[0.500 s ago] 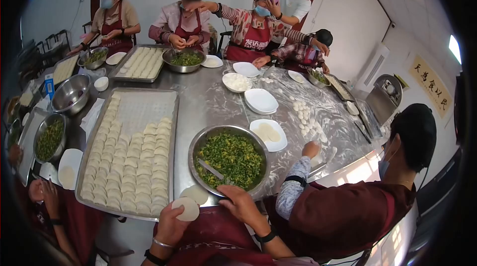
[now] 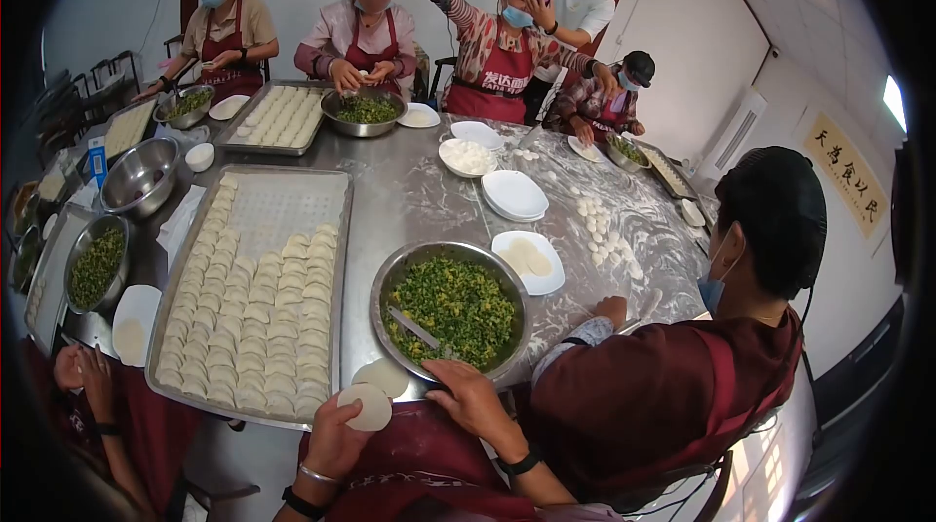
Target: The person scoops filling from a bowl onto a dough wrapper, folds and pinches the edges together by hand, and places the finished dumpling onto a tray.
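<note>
My left hand grips a round dumpling wrapper at its edge, just in front of the table. Another wrapper lies on the table edge behind it. My right hand rests at the near rim of a steel bowl, fingers stretched out and nothing visible in them. Chopped green and yellow filling fills the bowl. A flat metal spatula lies on the filling, one end close to my right fingertips. Left of the bowl, rows of folded dumplings cover much of a metal tray.
Wrappers lie on a white plate behind the bowl, near stacked plates and dough pieces on the floured table. A co-worker sits close on my right. At lower left are another person's hands. Several people work across the table.
My hands and the wrapper stay nearly still. The co-worker on my right has leaned in, drawing their hand nearer. Across the table, the person with the phone has raised an arm higher.
</note>
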`<control>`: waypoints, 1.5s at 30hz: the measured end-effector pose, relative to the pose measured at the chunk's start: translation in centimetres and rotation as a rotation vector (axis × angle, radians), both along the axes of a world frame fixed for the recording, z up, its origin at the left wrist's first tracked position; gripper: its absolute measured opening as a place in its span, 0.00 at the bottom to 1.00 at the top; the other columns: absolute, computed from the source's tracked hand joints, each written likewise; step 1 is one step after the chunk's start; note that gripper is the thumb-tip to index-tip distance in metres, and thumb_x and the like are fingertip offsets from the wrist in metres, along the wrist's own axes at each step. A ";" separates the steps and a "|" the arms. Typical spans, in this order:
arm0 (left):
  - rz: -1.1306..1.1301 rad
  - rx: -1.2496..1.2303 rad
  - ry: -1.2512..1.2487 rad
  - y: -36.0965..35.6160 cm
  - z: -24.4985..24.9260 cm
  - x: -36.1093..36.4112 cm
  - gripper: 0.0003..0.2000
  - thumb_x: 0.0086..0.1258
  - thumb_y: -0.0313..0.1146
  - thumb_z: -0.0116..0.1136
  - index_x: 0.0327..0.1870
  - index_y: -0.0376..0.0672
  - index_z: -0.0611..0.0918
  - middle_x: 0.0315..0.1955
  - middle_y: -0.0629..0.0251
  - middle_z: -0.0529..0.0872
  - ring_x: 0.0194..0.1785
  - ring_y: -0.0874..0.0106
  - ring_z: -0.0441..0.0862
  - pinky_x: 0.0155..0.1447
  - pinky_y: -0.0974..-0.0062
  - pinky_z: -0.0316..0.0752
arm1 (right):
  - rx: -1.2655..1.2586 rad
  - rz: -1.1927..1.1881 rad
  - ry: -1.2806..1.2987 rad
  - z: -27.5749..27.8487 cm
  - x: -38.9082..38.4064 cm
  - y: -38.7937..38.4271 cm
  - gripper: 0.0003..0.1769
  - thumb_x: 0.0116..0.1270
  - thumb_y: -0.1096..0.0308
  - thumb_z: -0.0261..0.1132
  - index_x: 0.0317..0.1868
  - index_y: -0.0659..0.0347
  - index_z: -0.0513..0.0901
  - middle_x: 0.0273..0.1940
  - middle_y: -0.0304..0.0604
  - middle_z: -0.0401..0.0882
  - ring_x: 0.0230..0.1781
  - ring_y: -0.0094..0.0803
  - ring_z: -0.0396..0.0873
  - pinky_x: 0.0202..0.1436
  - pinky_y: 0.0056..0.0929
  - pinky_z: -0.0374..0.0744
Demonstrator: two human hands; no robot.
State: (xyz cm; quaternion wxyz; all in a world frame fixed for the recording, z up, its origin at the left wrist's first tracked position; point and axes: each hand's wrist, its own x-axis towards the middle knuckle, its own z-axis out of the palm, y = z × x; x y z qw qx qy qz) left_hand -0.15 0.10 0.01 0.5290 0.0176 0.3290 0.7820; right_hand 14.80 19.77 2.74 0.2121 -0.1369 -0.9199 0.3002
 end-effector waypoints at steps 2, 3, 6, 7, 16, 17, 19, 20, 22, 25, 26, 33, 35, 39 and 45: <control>-0.002 -0.004 0.005 0.0 0.1 0.0 0.25 0.72 0.26 0.51 0.68 0.25 0.67 0.59 0.43 0.79 0.64 0.52 0.80 0.72 0.56 0.73 | 0.000 0.028 0.024 -0.2 -0.3 0.1 0.26 0.62 0.71 0.71 0.62 0.61 0.80 0.60 0.52 0.82 0.61 0.51 0.79 0.68 0.44 0.74; -0.001 -0.006 0.006 0.0 0.2 0.1 0.25 0.72 0.26 0.51 0.68 0.25 0.67 0.59 0.43 0.79 0.64 0.52 0.80 0.72 0.56 0.73 | -0.008 0.037 0.023 -0.2 -0.4 0.0 0.26 0.62 0.71 0.71 0.62 0.61 0.81 0.59 0.52 0.82 0.62 0.51 0.78 0.67 0.44 0.75; 0.000 -0.007 0.008 0.0 0.3 0.1 0.25 0.72 0.26 0.51 0.69 0.25 0.67 0.60 0.43 0.79 0.64 0.52 0.80 0.72 0.56 0.73 | -0.009 0.051 0.017 -0.2 -0.5 -0.1 0.23 0.63 0.70 0.72 0.60 0.61 0.82 0.59 0.51 0.83 0.62 0.51 0.79 0.67 0.44 0.75; 0.001 -0.005 0.007 -0.1 0.3 0.1 0.25 0.72 0.26 0.51 0.69 0.25 0.67 0.60 0.43 0.79 0.64 0.52 0.80 0.72 0.56 0.73 | 0.003 0.047 0.011 -0.4 -0.4 -0.2 0.23 0.63 0.71 0.72 0.59 0.61 0.83 0.59 0.51 0.83 0.62 0.51 0.79 0.66 0.44 0.76; 0.031 0.032 -0.036 0.1 -1.2 0.1 0.22 0.74 0.24 0.52 0.67 0.28 0.71 0.60 0.50 0.81 0.63 0.59 0.81 0.70 0.60 0.75 | 0.019 -0.050 0.074 -1.0 0.2 0.5 0.21 0.63 0.73 0.70 0.58 0.62 0.83 0.57 0.53 0.84 0.60 0.53 0.79 0.66 0.44 0.77; 0.028 0.041 -0.028 0.2 -1.1 0.0 0.22 0.74 0.23 0.53 0.68 0.28 0.71 0.60 0.51 0.81 0.63 0.59 0.80 0.71 0.60 0.74 | 0.038 -0.082 0.083 -1.3 0.3 1.1 0.21 0.63 0.74 0.70 0.58 0.63 0.83 0.57 0.54 0.84 0.60 0.53 0.79 0.65 0.44 0.77; 0.024 0.033 0.015 -0.1 -0.2 -0.2 0.22 0.75 0.26 0.54 0.68 0.28 0.70 0.60 0.51 0.81 0.63 0.59 0.81 0.70 0.61 0.75 | -0.035 -0.180 0.044 -0.3 0.5 0.9 0.21 0.63 0.73 0.71 0.58 0.63 0.83 0.55 0.56 0.84 0.55 0.54 0.82 0.59 0.43 0.80; -0.001 0.049 0.009 0.0 -0.1 -0.2 0.22 0.75 0.26 0.54 0.68 0.28 0.70 0.60 0.51 0.81 0.63 0.60 0.81 0.69 0.62 0.75 | 0.091 -0.180 0.093 -0.6 0.5 1.5 0.22 0.63 0.74 0.71 0.58 0.62 0.83 0.54 0.57 0.85 0.53 0.54 0.83 0.56 0.43 0.81; -0.003 -0.035 0.013 -0.6 0.3 0.5 0.22 0.75 0.29 0.53 0.68 0.28 0.70 0.61 0.48 0.80 0.64 0.58 0.80 0.71 0.61 0.74 | -0.060 -0.237 0.067 -0.3 1.4 1.1 0.24 0.60 0.76 0.73 0.58 0.61 0.83 0.54 0.56 0.85 0.53 0.53 0.83 0.56 0.42 0.80; -0.012 -0.063 0.020 -0.1 0.9 1.0 0.22 0.76 0.30 0.52 0.68 0.28 0.69 0.60 0.46 0.80 0.64 0.58 0.80 0.71 0.62 0.74 | -0.040 -0.186 0.027 -0.2 1.9 1.3 0.26 0.58 0.74 0.75 0.58 0.63 0.83 0.54 0.56 0.84 0.55 0.54 0.82 0.58 0.43 0.80; -0.013 -0.040 0.049 -0.1 0.6 0.2 0.22 0.77 0.30 0.52 0.68 0.28 0.69 0.60 0.45 0.80 0.64 0.58 0.80 0.70 0.62 0.74 | -0.008 -0.160 0.029 -0.6 1.0 1.0 0.26 0.57 0.74 0.75 0.58 0.63 0.83 0.54 0.56 0.84 0.55 0.54 0.82 0.58 0.43 0.80; -0.024 -0.042 0.070 0.3 0.3 0.1 0.21 0.76 0.29 0.51 0.67 0.29 0.70 0.60 0.45 0.80 0.64 0.57 0.80 0.70 0.61 0.74 | 0.014 -0.199 0.048 0.0 -2.4 2.2 0.14 0.62 0.72 0.72 0.49 0.64 0.87 0.42 0.55 0.87 0.42 0.54 0.85 0.47 0.44 0.82; -0.010 -0.039 0.077 0.5 0.7 0.3 0.22 0.76 0.29 0.51 0.67 0.29 0.70 0.60 0.45 0.81 0.64 0.56 0.81 0.71 0.61 0.74 | 0.116 -0.217 0.118 0.7 -4.7 3.0 0.09 0.61 0.73 0.70 0.42 0.62 0.88 0.35 0.54 0.86 0.33 0.53 0.84 0.38 0.45 0.81; -0.028 -0.007 0.062 0.5 0.9 0.7 0.22 0.76 0.28 0.52 0.67 0.28 0.70 0.59 0.46 0.81 0.64 0.56 0.80 0.71 0.60 0.75 | 0.251 -0.189 0.021 -1.5 -9.2 5.4 0.06 0.61 0.72 0.68 0.39 0.61 0.87 0.34 0.56 0.85 0.34 0.56 0.84 0.37 0.49 0.80; 0.027 0.017 -0.042 0.0 -1.5 1.0 0.19 0.75 0.24 0.54 0.64 0.31 0.74 0.57 0.55 0.82 0.60 0.63 0.82 0.65 0.62 0.79 | 0.300 -0.161 -0.107 -6.0 -10.9 6.5 0.04 0.62 0.75 0.60 0.36 0.59 0.81 0.33 0.58 0.82 0.34 0.60 0.82 0.36 0.56 0.79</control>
